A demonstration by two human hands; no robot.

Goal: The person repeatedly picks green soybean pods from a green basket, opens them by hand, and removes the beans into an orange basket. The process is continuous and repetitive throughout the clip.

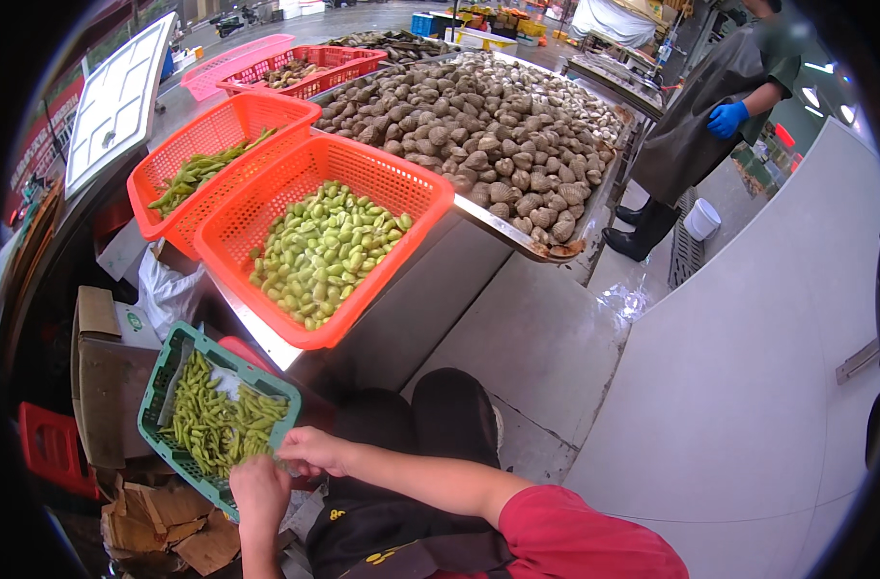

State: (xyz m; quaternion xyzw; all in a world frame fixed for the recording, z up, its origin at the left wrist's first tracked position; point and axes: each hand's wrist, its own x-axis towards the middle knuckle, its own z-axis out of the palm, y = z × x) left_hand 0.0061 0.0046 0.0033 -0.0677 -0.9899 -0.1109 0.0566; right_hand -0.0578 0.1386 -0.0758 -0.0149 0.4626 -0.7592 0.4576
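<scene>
My left hand (259,483) and my right hand (314,450) come together at the near right rim of a green plastic basket (284,387). Their fingers are bent and almost touching, and whatever may lie between the fingertips is too hidden to make out. Slim green bean pods (222,420), like edamame, fill the basket on a sheet of clear plastic. Beyond it, an orange plastic basket (403,275) holds shelled green broad beans (327,253). A second orange basket (150,163) next to it contains long green pods (197,174).
Ribbed cockles (483,137) are heaped on a metal tray (501,233). A person in a dark apron (686,116) and blue glove (728,119) stands at right, near a white bucket (702,219). Cardboard boxes (110,383), torn cardboard (168,517) and a red plastic stool (57,450) lie left.
</scene>
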